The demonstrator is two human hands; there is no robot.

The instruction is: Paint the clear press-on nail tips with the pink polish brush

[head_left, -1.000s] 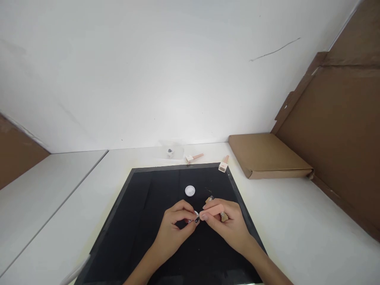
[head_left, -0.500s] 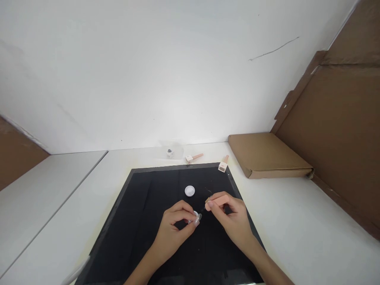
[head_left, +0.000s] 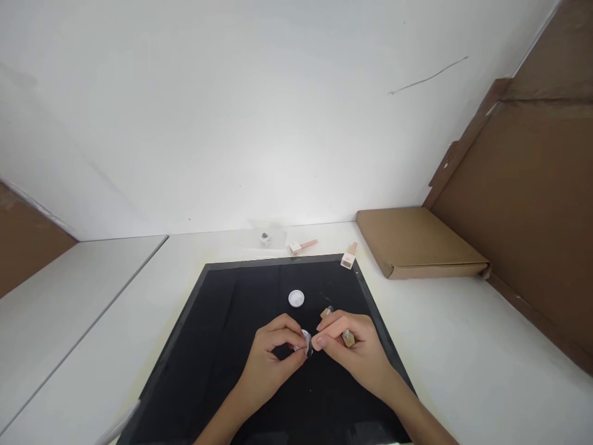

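The black mat (head_left: 208, 383) lies on the white tabletop (head_left: 467, 327), with a pale strip (head_left: 118, 423) beside its near left edge. Above the mat, the left hand (head_left: 278, 352) is nearly closed, thumb and fingertips pinched on a small pale piece (head_left: 308, 341) whose exact shape is unclear; a round white item (head_left: 304, 334) shows partly behind those fingers. Facing it, the right hand (head_left: 359, 346) is curled, thumb and fingers gripping a peach polish-bottle cap (head_left: 333, 330) slantwise, its lower end near the left fingertips. A dark spot lies between the two, too small to make out. Two amber-coloured pieces (head_left: 349, 338) show around the right hand, partly covered by it. Farther up the mat rests a small round white dish (head_left: 296, 298). At the far edge, a polish bottle with a peach cap (head_left: 348, 260) overlaps the mat's right corner, while another peach-capped bottle (head_left: 296, 248) lies just beyond the mat. Left of that is a clear plastic tray (head_left: 279, 238) with a small white object with a dark top (head_left: 265, 239). A flat cardboard box (head_left: 417, 241) lies to the right, near a cardboard panel (head_left: 523, 216); behind everything stands a white wall (head_left: 278, 123).
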